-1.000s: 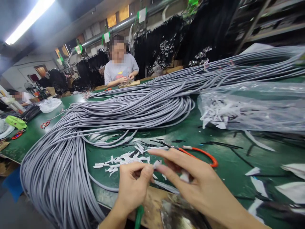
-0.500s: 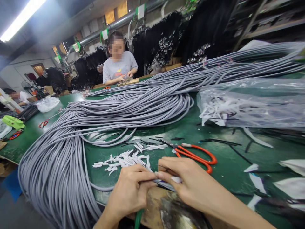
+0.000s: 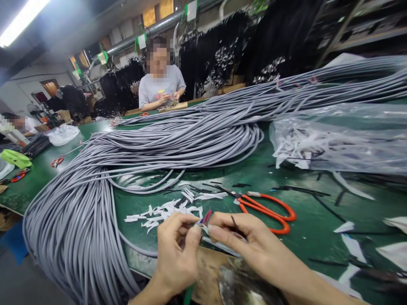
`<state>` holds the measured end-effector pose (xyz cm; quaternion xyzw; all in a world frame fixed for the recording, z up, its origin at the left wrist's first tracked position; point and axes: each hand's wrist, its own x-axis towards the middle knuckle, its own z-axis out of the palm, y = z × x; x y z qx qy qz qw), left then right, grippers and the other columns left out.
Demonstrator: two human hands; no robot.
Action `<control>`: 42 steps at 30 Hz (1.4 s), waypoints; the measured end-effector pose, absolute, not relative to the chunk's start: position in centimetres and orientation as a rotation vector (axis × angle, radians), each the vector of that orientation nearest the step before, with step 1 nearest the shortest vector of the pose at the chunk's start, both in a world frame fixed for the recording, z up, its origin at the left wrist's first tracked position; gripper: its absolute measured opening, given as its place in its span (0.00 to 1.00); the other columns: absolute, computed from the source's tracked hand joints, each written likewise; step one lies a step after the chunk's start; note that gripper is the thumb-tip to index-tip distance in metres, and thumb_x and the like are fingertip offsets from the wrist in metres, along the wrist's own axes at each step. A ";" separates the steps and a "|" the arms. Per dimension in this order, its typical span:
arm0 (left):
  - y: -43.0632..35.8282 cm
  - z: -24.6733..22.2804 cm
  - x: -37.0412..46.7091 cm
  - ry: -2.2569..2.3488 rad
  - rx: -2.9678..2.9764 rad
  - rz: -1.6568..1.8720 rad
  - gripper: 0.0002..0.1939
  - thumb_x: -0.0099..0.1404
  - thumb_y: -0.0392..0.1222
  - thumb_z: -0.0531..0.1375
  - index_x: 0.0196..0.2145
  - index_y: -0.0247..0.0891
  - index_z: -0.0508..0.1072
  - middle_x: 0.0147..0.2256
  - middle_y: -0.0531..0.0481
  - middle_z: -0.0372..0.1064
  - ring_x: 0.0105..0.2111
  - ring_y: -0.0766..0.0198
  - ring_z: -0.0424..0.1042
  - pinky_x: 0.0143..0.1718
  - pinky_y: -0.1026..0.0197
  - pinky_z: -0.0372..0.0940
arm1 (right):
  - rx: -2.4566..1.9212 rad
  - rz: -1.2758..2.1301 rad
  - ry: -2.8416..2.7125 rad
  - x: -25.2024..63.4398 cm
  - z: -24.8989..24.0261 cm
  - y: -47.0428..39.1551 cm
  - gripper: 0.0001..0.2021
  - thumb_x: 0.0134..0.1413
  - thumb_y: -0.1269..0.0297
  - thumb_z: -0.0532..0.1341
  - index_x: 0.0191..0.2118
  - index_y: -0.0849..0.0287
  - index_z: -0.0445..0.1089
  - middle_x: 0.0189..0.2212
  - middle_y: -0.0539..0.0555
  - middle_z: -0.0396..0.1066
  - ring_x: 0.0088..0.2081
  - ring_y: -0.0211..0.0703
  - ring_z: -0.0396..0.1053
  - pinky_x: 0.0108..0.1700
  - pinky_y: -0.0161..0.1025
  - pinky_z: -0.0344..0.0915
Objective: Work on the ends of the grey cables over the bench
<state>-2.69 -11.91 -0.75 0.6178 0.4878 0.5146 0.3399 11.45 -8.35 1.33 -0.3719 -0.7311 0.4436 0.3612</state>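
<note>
Between my two hands is the end of a grey cable, with blue and dark red inner wires sticking up from it. My left hand pinches this end between thumb and fingers. Right against it, my right hand also closes on the cable, thumb and forefinger at the wires. A small dark strip shows by the right fingers. The exact grip is partly hidden by the fingers. Beneath the hands lies a worn wooden block with a dark, blurred metal piece on it.
A large bundle of grey cables spreads over the green table. Orange-handled scissors lie beyond my right hand. White scraps and black bits litter the surface. A clear plastic bag holds scraps. A co-worker sits opposite.
My left hand has turned and its thumb has come up against the cable end. The blue and dark red wires now stand out between my hands. The view has shifted slightly.
</note>
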 end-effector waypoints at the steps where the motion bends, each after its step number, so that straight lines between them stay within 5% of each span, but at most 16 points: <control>1: -12.0 -0.8 -2.4 1.332 1.636 1.348 0.10 0.65 0.39 0.52 0.33 0.33 0.71 0.26 0.46 0.67 0.24 0.64 0.66 0.23 0.65 0.59 | -0.943 1.052 -1.905 11.4 1.1 -8.5 0.23 0.56 0.46 0.52 0.18 0.58 0.61 0.16 0.48 0.60 0.21 0.37 0.58 0.24 0.33 0.56; 6: -12.0 -0.7 -1.7 1.566 1.957 1.283 0.07 0.60 0.32 0.51 0.32 0.35 0.69 0.28 0.46 0.67 0.29 0.60 0.67 0.30 0.61 0.61 | -0.883 0.699 -1.950 11.2 0.3 -9.1 0.20 0.60 0.58 0.50 0.19 0.58 0.62 0.15 0.49 0.64 0.18 0.36 0.61 0.21 0.32 0.58; 17: -11.2 -0.1 -2.1 1.594 1.953 1.207 0.09 0.60 0.28 0.50 0.31 0.37 0.66 0.29 0.48 0.66 0.30 0.61 0.66 0.32 0.62 0.60 | -0.834 0.529 -2.039 10.9 0.6 -9.3 0.15 0.58 0.69 0.50 0.20 0.57 0.60 0.15 0.47 0.62 0.17 0.34 0.60 0.21 0.30 0.56; 23: -11.3 -0.3 -2.6 1.398 2.244 0.833 0.11 0.61 0.28 0.47 0.29 0.38 0.66 0.29 0.48 0.64 0.30 0.61 0.65 0.31 0.62 0.60 | -0.827 -0.152 -2.149 12.3 0.9 -8.7 0.17 0.47 0.81 0.46 0.19 0.58 0.64 0.14 0.48 0.58 0.16 0.35 0.55 0.20 0.34 0.49; 31: -10.5 -0.1 -3.1 1.313 1.667 1.151 0.04 0.59 0.36 0.56 0.29 0.35 0.71 0.27 0.48 0.70 0.28 0.62 0.68 0.30 0.63 0.62 | -0.815 -0.363 -2.027 12.3 0.8 -8.5 0.14 0.58 0.75 0.51 0.27 0.60 0.71 0.13 0.49 0.62 0.17 0.35 0.59 0.22 0.34 0.53; 38: -9.6 0.0 -2.3 1.134 1.030 1.362 0.19 0.46 0.52 0.67 0.27 0.31 0.74 0.18 0.55 0.62 0.16 0.72 0.58 0.17 0.68 0.53 | -0.631 -0.278 -1.987 11.5 0.2 -9.1 0.08 0.60 0.72 0.53 0.31 0.60 0.68 0.14 0.48 0.67 0.15 0.34 0.63 0.21 0.33 0.56; 42: -9.3 0.3 -2.9 0.942 0.818 1.355 0.25 0.40 0.54 0.70 0.29 0.29 0.73 0.17 0.57 0.59 0.14 0.78 0.51 0.14 0.70 0.44 | -0.981 -0.259 -1.955 11.8 0.4 -8.6 0.17 0.64 0.55 0.47 0.32 0.59 0.66 0.16 0.49 0.69 0.16 0.37 0.68 0.19 0.33 0.58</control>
